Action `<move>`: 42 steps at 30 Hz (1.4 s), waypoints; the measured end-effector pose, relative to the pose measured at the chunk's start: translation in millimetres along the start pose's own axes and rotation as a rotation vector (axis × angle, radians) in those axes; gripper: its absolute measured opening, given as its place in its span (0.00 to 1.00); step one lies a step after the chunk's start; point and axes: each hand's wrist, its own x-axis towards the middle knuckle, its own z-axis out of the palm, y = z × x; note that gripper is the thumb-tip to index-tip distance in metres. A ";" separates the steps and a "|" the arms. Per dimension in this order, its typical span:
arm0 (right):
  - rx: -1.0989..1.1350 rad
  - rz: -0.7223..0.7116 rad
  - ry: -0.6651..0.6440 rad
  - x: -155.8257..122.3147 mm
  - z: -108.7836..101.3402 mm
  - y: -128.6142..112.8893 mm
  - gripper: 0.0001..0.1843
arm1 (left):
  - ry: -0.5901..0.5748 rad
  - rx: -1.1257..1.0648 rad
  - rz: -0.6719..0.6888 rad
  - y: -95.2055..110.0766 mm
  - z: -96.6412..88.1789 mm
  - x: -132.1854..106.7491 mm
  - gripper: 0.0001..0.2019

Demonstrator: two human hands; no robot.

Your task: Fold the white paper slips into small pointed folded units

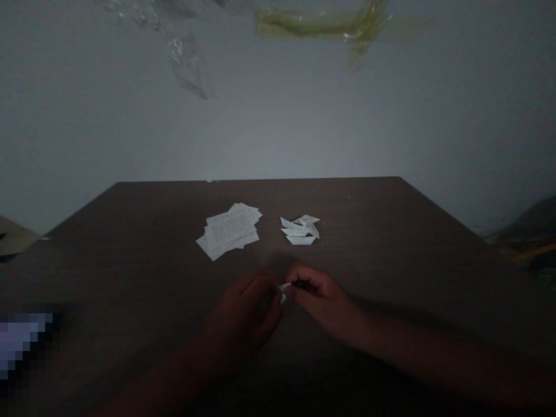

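Left hand (247, 307), right hand (324, 295): fingers (273, 285) clamp paper slip (284, 288), tip rightward, long axis unclear.

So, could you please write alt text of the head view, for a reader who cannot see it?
A left hand and a right hand pinch a small paper piece between them over a dark brown table in dim light. Beyond them lie a loose stack of printed sheets, left, and a cluster of folded paper strips, right.
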 end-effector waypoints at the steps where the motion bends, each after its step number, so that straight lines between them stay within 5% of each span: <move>1: 0.010 0.008 0.000 0.0 0.2 0.0 0.09 | 0.006 0.011 -0.004 -0.3 0.3 -0.1 0.09; 11: 0.056 0.083 -0.065 0.7 -2.1 2.0 0.08 | 0.031 0.085 0.079 -3.9 4.2 -4.6 0.10; 23: -0.063 -0.153 -0.016 -4.1 4.8 -0.2 0.07 | 0.056 0.163 0.217 4.8 2.0 -5.0 0.11; 32: -0.096 -0.186 -0.117 3.9 -8.8 3.2 0.05 | 0.030 -0.032 -0.174 -3.8 1.0 -0.6 0.05; 42: -0.055 -0.161 -0.073 3.7 -9.1 2.3 0.08 | 0.044 -0.085 -0.116 -2.6 -2.5 -2.8 0.07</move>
